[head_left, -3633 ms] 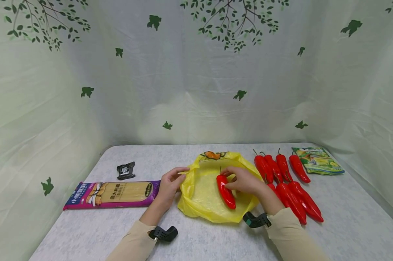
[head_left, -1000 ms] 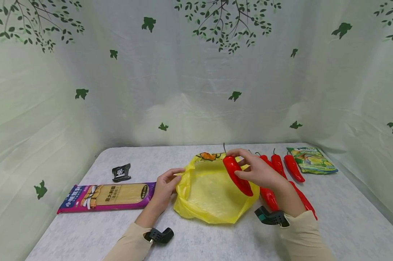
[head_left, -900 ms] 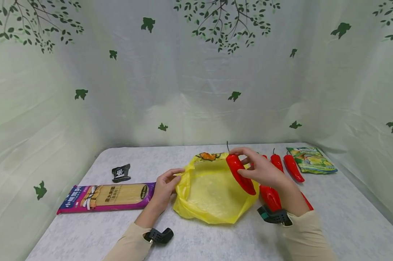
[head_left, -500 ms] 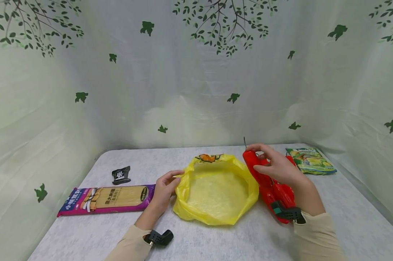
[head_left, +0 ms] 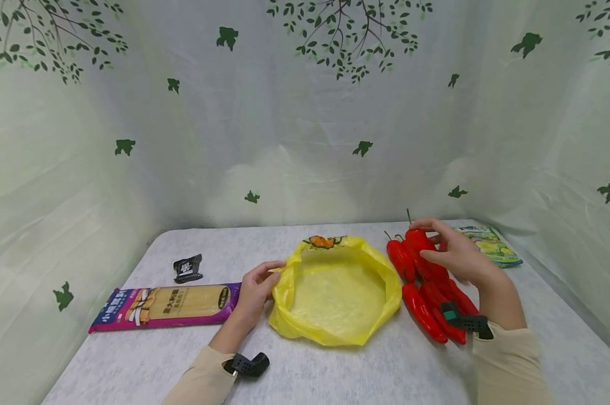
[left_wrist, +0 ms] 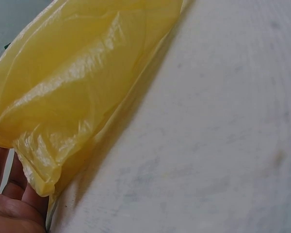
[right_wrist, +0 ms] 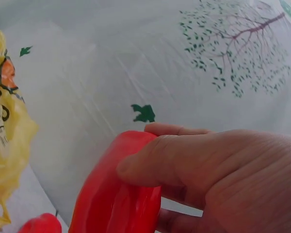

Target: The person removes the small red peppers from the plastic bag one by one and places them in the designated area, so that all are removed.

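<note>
I work at a worktop (head_left: 335,371) covered in pale, speckled grey cloth, closed in on three sides by a whitish-green curtain (head_left: 294,129) printed with dark leaves and branches. On the left lies a long purple pasta pack (head_left: 168,304), with a small black sachet (head_left: 188,268) behind it; at the far right corner sits a green snack packet (head_left: 492,246). The yellow bag (head_left: 335,289) lies in the middle, thin and glossy, its mouth spread wide, an orange print at the far rim. My left hand (head_left: 256,289) pinches the bag's left rim between thumb and fingers, keeping it open. My right hand (head_left: 459,259) has its grip wrapped around a pepper (head_left: 418,244), fingers curled over its top, holding it above the heap (head_left: 431,304) of other red peppers just right of the bag. The pepper is bright red, smooth and shiny, plump at the stem end, with a thin dark stem sticking up.
</note>
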{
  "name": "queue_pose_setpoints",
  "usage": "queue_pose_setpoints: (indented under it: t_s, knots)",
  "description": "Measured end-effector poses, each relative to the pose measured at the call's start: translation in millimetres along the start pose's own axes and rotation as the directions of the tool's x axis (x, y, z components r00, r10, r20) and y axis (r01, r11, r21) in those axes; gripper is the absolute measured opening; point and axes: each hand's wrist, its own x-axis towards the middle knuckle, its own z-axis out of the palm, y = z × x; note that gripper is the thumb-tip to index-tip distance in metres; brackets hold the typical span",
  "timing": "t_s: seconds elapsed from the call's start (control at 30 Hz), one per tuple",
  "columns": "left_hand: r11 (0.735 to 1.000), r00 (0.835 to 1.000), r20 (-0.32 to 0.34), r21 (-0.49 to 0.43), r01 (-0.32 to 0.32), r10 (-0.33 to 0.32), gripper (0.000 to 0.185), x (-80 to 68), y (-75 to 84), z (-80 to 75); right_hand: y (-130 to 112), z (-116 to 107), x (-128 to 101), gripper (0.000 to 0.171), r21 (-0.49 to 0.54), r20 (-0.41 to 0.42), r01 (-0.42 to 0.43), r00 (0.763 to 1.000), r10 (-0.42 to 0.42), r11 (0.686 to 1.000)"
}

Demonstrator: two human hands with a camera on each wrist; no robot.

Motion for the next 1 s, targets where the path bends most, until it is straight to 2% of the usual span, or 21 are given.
queue_pose_setpoints:
  t_s: [0.1, 0.23, 0.4, 0.7, 1.0]
  knots:
    - [1.000, 1.000, 0.003, -0.005, 0.000, 0.000, 0.030, 0.2, 1.0, 0.2, 5, -6, -1, 0.053, -0.020, -0.023, -0.012, 1.000, 0.011, 1.000]
    - [1.000, 1.000, 0.006, 0.008, -0.007, 0.007, 0.030, 0.6, 1.1, -0.5, 11, -13, -4, 0.053, -0.043, -0.057, 0.011, 0.998, -0.013, 0.999]
    - [1.000, 1.000, -0.002, 0.002, 0.001, -0.001, 0.030, 1.2, 0.7, 0.0, 21, -19, -7, 0.053, -0.038, -0.080, 0.010, 0.997, -0.013, 0.999]
    - [1.000, 1.000, -0.014, 0.002, 0.023, -0.023, 0.029, 0.3, 2.0, 1.7, 39, -24, -7, 0.058, -0.058, -0.123, -0.070, 0.990, 0.062, 0.996]
    - [1.000, 1.000, -0.007, 0.007, 0.030, -0.030, 0.029, 0.0, 2.8, 1.8, 55, -31, -10, 0.058, -0.090, -0.102, -0.117, 0.989, 0.108, 0.989]
